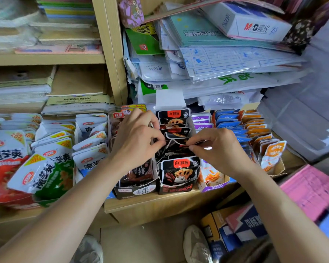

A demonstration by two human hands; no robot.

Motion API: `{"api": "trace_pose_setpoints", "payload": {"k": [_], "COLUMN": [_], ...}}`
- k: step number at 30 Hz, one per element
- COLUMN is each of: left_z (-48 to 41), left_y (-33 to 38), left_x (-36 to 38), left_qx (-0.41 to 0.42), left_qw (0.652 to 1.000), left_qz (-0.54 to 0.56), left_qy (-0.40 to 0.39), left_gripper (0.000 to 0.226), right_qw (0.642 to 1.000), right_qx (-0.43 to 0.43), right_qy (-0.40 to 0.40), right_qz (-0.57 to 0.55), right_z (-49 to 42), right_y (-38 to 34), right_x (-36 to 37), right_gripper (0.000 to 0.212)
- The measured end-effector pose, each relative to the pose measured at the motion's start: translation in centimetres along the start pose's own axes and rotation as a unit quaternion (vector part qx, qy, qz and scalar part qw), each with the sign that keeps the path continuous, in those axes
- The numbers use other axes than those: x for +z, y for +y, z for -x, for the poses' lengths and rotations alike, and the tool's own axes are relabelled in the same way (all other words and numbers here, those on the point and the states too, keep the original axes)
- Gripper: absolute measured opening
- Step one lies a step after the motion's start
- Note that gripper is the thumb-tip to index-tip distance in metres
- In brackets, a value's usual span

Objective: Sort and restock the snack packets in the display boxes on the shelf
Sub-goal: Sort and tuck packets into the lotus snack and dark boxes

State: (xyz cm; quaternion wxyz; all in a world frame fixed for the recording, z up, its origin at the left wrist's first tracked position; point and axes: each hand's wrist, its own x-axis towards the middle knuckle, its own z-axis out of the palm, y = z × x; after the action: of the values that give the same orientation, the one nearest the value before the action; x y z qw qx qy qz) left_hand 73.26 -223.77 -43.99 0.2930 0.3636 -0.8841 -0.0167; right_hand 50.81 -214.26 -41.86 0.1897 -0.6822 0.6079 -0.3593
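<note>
Both hands (pixel 139 137) (pixel 215 149) pinching black packet (pixel 177 143)

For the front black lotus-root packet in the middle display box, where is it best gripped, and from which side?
Probably by its top sealed edge, from above. The front black packet stands upright in the black display box, whose front wall covers its lower edge, with neighbouring boxes close on either side. Only the top strip is free to pinch and lift out.
</note>
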Motion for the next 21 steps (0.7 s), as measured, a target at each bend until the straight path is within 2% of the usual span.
{"api": "trace_pose_setpoints", "payload": {"k": [4,7,9,13,18,21], "left_z": [0.3,0.2,-0.2,-0.8,-1.5,-1.7], "left_y": [0.1,0.5,0.6,0.4,0.1,0.0], "left_x": [0.5,0.5,0.1,-0.4,-1.0,-1.3], "left_qx": [0.051,0.069,0.060,0.011,-0.009,-0.021], "left_qw": [0.996,0.992,0.991,0.987,0.990,0.991], "left_qz": [0.062,0.091,0.118,0.157,0.131,0.114], "left_qy": [0.038,0.045,0.030,-0.016,-0.049,-0.072], "left_gripper": [0.008,0.010,0.012,0.008,0.017,0.021], "right_qw": [0.998,0.999,0.997,0.994,0.991,0.991], "right_qx": [-0.033,-0.035,-0.055,-0.066,-0.033,-0.005], "right_qy": [0.044,0.026,0.014,0.040,0.064,0.059], "right_qz": [0.023,0.027,0.048,0.081,0.111,0.117], "right_z": [-0.6,-0.9,-0.7,-0.9,-1.5,-1.8], "right_y": [-0.1,-0.1,-0.1,0.2,0.4,0.6], "right_x": [0.4,0.3,0.4,1.4,2.1,2.1], "right_gripper": [0.013,0.013,0.013,0.014,0.016,0.030]}}
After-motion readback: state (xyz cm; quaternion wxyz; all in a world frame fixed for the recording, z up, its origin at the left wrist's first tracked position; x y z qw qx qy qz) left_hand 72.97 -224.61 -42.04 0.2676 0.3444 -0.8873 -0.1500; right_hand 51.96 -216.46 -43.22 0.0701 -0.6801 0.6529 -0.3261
